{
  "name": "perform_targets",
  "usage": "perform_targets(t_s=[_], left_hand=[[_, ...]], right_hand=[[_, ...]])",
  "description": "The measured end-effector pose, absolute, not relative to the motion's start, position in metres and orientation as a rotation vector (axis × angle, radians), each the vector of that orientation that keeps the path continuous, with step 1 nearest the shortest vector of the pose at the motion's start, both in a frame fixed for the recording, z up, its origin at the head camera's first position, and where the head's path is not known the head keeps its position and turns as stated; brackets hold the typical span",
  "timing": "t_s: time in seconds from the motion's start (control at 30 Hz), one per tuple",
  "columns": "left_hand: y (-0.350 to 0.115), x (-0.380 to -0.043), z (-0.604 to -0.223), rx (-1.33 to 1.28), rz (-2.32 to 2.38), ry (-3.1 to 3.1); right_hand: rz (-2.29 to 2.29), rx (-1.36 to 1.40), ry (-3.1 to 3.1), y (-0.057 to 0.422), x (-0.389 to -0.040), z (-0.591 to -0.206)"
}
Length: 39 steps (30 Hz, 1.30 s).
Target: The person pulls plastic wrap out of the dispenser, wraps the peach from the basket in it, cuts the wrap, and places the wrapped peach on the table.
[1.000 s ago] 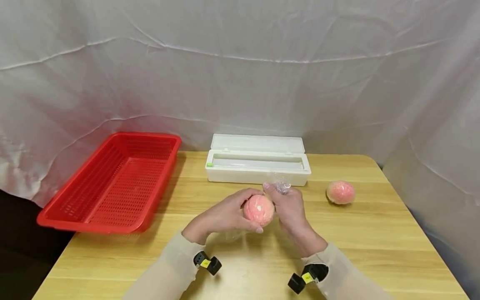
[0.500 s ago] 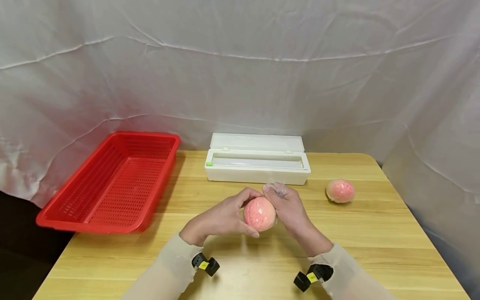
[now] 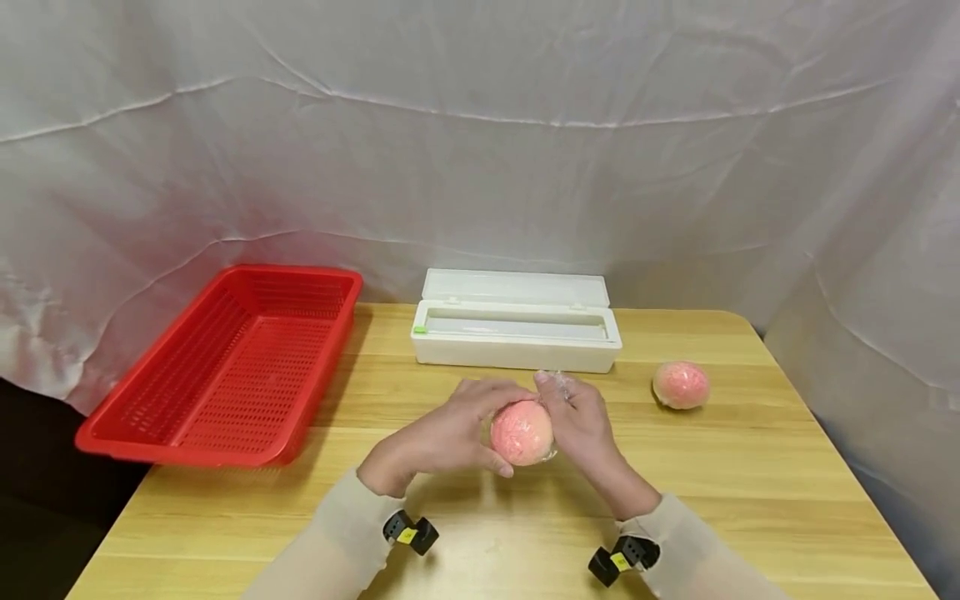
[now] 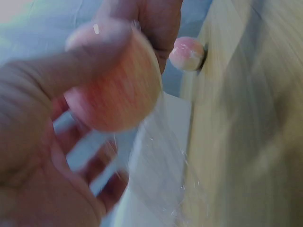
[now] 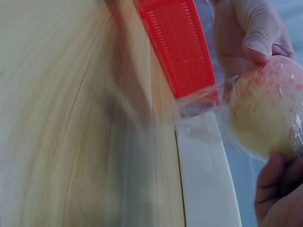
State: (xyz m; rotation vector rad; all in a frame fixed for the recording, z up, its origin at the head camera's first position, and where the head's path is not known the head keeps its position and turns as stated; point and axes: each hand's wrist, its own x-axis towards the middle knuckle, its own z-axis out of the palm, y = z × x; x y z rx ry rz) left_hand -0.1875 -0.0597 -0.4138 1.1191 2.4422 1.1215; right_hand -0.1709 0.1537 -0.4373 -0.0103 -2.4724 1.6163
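A pink and cream peach is held above the table by my left hand, its thumb and fingers curled round the fruit. Clear cling film covers the peach, and a loose flap of the film hangs off it in the left wrist view. At the fruit's right side my right hand grips bunched film between thumb and fingers. In the right wrist view more film sticks out sideways from the peach. Another peach, shiny as if wrapped, lies on the table to the right.
Behind my hands stands a white cling film box with its lid raised and a roll inside. A red perforated basket stands at the left edge of the wooden table. Pale cloth hangs behind.
My left fingers have shifted over the top of the peach, and the peach has turned and moved slightly right. The bunched film at my right hand now shows less. Basket and box stay put.
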Motion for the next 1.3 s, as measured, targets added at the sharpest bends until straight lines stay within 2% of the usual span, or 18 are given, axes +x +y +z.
perform_targets(t_s=[0.1,0.23,0.37,0.67,0.8,1.0,1.3], left_hand=[[-0.053,-0.18,-0.404,1.118,0.938,2.664],[-0.044,-0.172,-0.395,0.928,0.886,2.757],[-0.039,-0.167,-0.393,0.75,0.945,2.749],[-0.04,-0.173,-0.399,0.712,1.376,2.218],[-0.037,-0.173,-0.404,0.678,1.432,2.236],[-0.04,-0.173,-0.411,0.759,1.442,2.303],[-0.044,-0.172,-0.419,0.764,1.629,2.069]], right_hand=[[1.467,0.021,-2.402,0.155,-0.17,-0.436],[1.234,0.142,-2.272,0.155,-0.171,-0.432],[1.046,0.29,-2.147,0.154,-0.174,-0.427],[0.788,0.515,-1.98,0.149,-0.171,-0.432],[0.754,0.58,-1.973,0.149,-0.171,-0.432],[0.944,0.551,-2.127,0.152,-0.172,-0.43],[1.133,0.339,-2.332,0.148,-0.167,-0.42]])
